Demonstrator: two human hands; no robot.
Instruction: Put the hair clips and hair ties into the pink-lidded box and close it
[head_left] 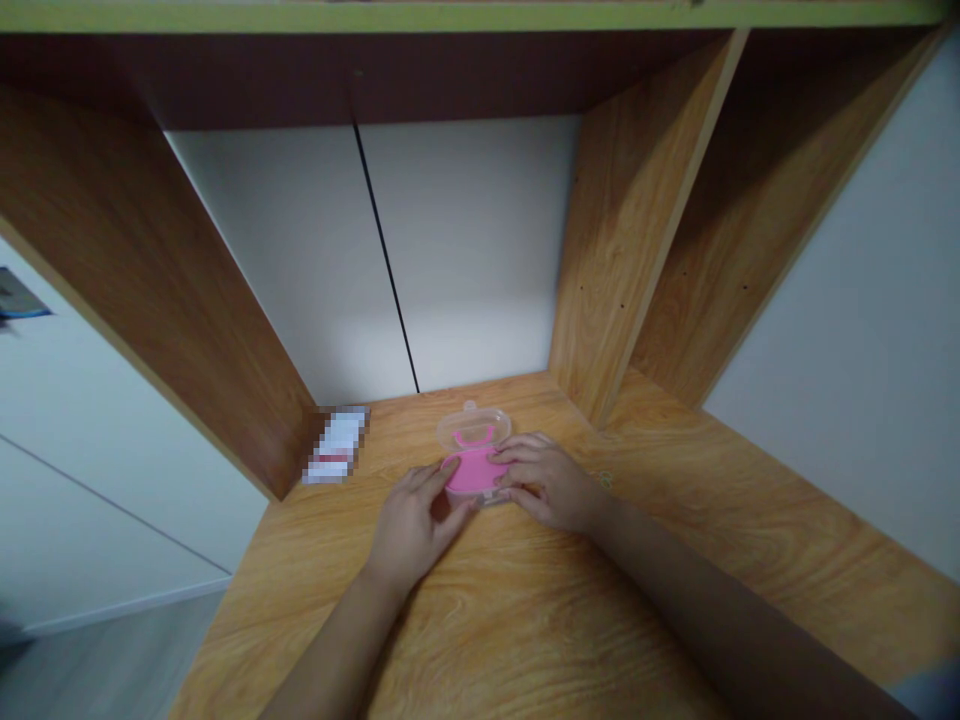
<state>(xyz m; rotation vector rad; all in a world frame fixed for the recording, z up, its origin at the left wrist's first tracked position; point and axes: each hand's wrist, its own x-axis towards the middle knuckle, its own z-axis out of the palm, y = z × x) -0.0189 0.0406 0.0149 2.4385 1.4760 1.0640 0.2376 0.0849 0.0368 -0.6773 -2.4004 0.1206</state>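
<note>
A small clear plastic box [463, 498] sits on the wooden desk. Its see-through lid [448, 432] is tipped back away from me, with a pink handle [475, 440] on it. A flat pink insert [474, 474] covers the top of the box. My left hand [414, 520] grips the box's left side, fingers on the edge of the pink insert and thumb low at the front. From the right, my right hand [546, 482] holds the other end, its fingertips over the insert and its thumb near the front wall. What lies under the insert is hidden.
A blurred white and red item [337, 446] lies at the back left of the desk [480, 620]. Right of my hand is a small yellowish loop [604, 480]. Wooden uprights [607, 270] stand on both sides, and a green-edged shelf [480, 16] runs overhead.
</note>
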